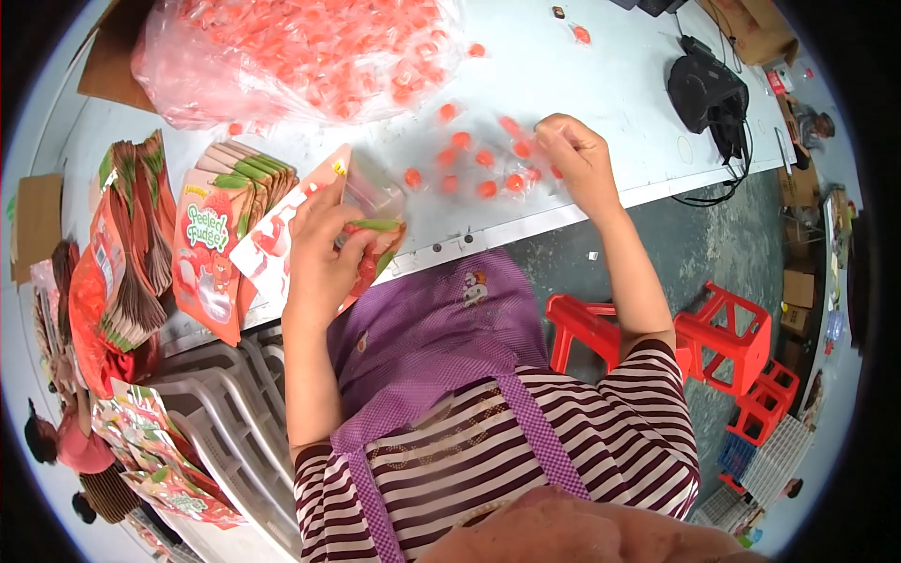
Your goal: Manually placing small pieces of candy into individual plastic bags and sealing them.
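My left hand (324, 249) is closed on a printed pouch (272, 235), white and red with a green-edged top. The pouch is tilted, and its clear-lined mouth spreads toward the candies. Above the table, my right hand (574, 159) is curled with the fingertips tucked under, so what they grip is hidden. Right beside its fingers are red candies in clear wrappers (514, 183), some blurred. Several more wrapped candies lie between my two hands.
A large clear bag of wrapped red candies (300, 56) stands at the far left. Stacks of printed pouches (208, 249) lie left of my left hand. A black bag with cables (709, 89) rests at the far right. Red stools (727, 338) stand on the floor.
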`<state>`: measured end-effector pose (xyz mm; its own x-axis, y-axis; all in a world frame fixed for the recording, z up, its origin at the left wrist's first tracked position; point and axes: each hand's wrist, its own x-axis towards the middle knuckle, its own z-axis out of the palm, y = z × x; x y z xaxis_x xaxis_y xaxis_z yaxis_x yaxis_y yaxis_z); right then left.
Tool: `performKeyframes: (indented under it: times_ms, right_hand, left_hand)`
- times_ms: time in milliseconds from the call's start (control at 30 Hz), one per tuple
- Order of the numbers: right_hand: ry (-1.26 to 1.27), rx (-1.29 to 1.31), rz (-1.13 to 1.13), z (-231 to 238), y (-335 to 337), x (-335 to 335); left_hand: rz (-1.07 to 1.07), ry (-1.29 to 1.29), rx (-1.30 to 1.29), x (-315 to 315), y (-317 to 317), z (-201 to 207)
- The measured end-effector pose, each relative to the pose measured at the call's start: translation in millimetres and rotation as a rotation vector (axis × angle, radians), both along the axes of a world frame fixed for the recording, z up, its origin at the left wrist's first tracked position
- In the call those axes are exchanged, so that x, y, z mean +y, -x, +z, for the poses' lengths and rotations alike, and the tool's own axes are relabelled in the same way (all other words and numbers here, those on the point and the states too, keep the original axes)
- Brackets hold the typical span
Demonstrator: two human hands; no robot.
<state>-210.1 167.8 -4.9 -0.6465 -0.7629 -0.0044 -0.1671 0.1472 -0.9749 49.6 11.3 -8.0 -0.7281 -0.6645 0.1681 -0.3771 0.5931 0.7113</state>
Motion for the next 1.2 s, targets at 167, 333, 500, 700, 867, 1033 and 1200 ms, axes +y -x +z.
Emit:
performKeyframes:
  times_ms: [167,333,500,700,867,1033,1200]
  right_hand:
    - [-0.045,-0.195,0.36,22,-35,-27]
    - [-0.212,-0.23,0.599,11,-54,-58]
    - [-0.304,-0.057,0.505,13,-60,-77]
    - [-0.027,0.023,0.16,-12,-85,-83]
    - [0.152,0.337,0.015,-26,-100,-83]
    - [0.376,0.424,-0.13,-25,-109,-79]
    - [0.53,0.567,0.192,-21,-111,-72]
  left_hand:
    - [-0.116,0.122,-0.001,-2,0,-1]
    - [-0.164,0.294,-0.015,10,3,9]
    - [-0.243,0.38,-0.008,19,10,13]
    - [-0.213,0.33,0.019,20,21,11]
    - [-0.225,0.393,0.044,13,20,1]
    - [-0.301,0.243,0.117,10,15,4]
    - [-0.27,0.077,0.231,12,10,-2]
